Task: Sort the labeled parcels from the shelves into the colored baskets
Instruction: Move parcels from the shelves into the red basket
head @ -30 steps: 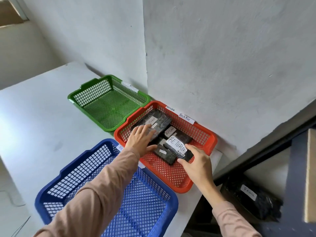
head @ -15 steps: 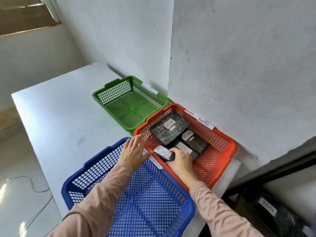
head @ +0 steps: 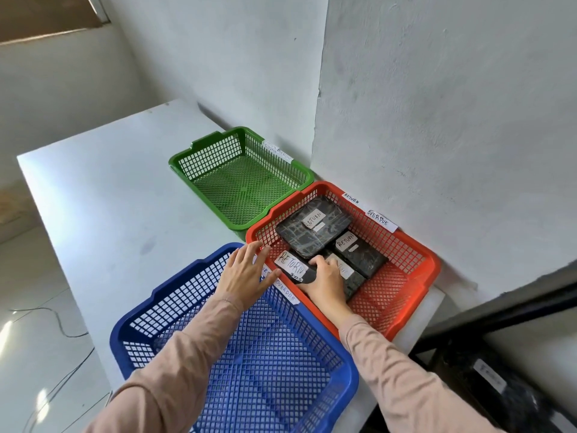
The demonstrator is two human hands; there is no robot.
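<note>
Your right hand (head: 327,278) is gripping the black RETURN parcel (head: 292,266), fingers (head: 321,261) curled over it, in the red basket (head: 390,295), near-left corner. Your left hand (head: 245,273) is hovering spread and empty. The wrap is likely feeling slick and light; grip across its edges.

White table (head: 93,198) against rough white walls (head: 437,104), cable (head: 62,329) on glossy floor (head: 25,364).

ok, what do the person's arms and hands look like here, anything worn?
Both arms are in long, plain sleeves of a dusty pink-beige fabric. The left sleeve and the right sleeve each end at the wrist with a snug cuff. The left hand and right hand are bare: no gloves, and no rings, watch, logos or markings show.
</note>
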